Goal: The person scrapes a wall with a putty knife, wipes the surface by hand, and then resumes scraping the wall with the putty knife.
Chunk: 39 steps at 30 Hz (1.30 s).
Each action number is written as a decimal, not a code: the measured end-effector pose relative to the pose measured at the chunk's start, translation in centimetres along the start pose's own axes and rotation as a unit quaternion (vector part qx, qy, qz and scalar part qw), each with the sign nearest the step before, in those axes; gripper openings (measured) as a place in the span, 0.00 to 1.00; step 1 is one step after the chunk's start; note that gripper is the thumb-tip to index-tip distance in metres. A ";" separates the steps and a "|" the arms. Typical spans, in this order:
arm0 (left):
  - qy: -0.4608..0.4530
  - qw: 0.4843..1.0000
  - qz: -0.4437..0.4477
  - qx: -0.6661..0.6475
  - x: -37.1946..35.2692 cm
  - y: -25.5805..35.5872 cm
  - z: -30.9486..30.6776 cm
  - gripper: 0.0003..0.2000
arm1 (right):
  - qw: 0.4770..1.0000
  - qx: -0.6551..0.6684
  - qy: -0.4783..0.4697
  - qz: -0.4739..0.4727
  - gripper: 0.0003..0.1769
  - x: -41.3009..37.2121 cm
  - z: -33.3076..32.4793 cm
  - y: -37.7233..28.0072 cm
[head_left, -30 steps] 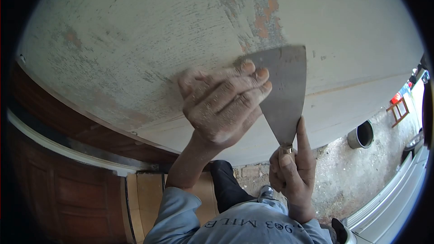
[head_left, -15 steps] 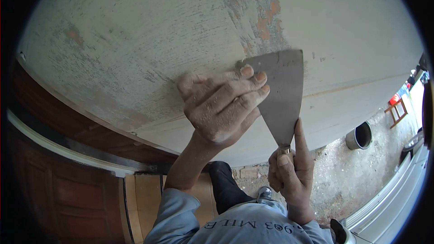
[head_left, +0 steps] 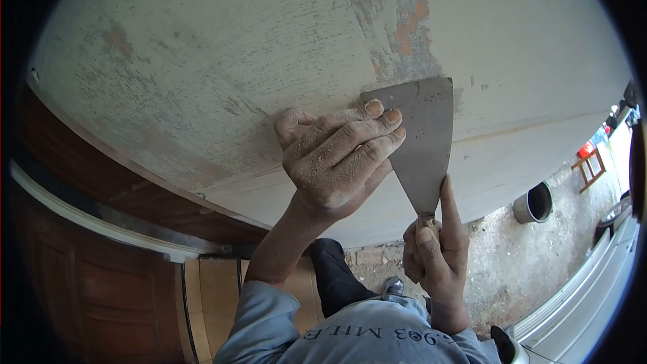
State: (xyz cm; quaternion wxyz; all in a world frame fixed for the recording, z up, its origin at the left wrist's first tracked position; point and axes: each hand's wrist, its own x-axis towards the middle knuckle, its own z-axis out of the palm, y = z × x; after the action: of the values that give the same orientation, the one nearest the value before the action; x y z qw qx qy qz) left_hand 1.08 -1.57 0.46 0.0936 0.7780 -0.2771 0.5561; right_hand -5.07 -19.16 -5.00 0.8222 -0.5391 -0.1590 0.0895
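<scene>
A wide metal scraper (head_left: 426, 135) lies with its blade against the pale, worn wall (head_left: 532, 47). My right hand (head_left: 441, 256) is closed around the scraper's short handle, its index finger stretched along the edge of the blade. Dusty with powder, my left hand (head_left: 344, 155) rests its bent fingertips together on the left part of the blade. The left thumb tip is hidden at the blade's edge. Just above the blade's top edge, a rough patch (head_left: 411, 27) shows orange and grey under the pale coat.
A brown panelled door (head_left: 114, 296) is at the lower left beside a tiled step (head_left: 212, 296). On the speckled floor (head_left: 505, 269) stand a dark bucket (head_left: 534, 203) and a small wooden stool (head_left: 590, 172). A silver car (head_left: 613, 290) is at the lower right.
The view has shifted slightly, so the wall sits a little lower and further right. Both hands keep the same hold on the scraper, which has barely moved on the wall.
</scene>
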 end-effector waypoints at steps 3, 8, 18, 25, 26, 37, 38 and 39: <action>-0.007 1.000 0.010 0.023 0.9 -0.2 -0.4 0.11 | 1.000 -0.013 -0.004 -0.017 0.36 0.0 0.1 0.0; 0.005 1.000 0.007 0.016 0.2 0.0 -0.1 0.11 | 1.000 -0.018 0.000 -0.018 0.36 -0.1 0.1 0.0; 0.005 1.000 0.001 0.019 0.2 -0.4 0.1 0.10 | 1.000 0.000 0.009 -0.028 0.36 0.4 0.2 0.3; 0.012 1.000 0.002 -0.005 -0.7 -0.1 0.3 0.06 | 0.999 -0.017 0.032 -0.024 0.35 -0.2 0.6 1.3; 0.012 1.000 0.006 -0.005 -0.5 -0.3 0.2 0.06 | 0.999 -0.003 0.027 -0.023 0.36 0.1 0.6 0.7; 0.008 0.999 0.040 -0.010 1.3 -1.1 -0.4 0.09 | 0.997 0.069 0.007 -0.036 0.36 0.7 0.7 0.7; 0.001 0.999 0.043 -0.006 1.3 -1.2 -0.8 0.09 | 0.997 0.066 0.013 -0.040 0.36 0.6 0.9 0.8; -0.004 0.999 0.045 -0.002 1.1 -1.3 -1.1 0.10 | 0.997 0.061 0.017 -0.044 0.37 0.5 0.7 0.9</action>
State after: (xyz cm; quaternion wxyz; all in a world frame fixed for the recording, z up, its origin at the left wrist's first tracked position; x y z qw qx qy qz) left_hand 1.08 -0.36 2.05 0.0689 0.7667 -0.3130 0.5563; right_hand -4.86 -18.02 -5.51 0.8594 -0.4818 -0.1627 0.0542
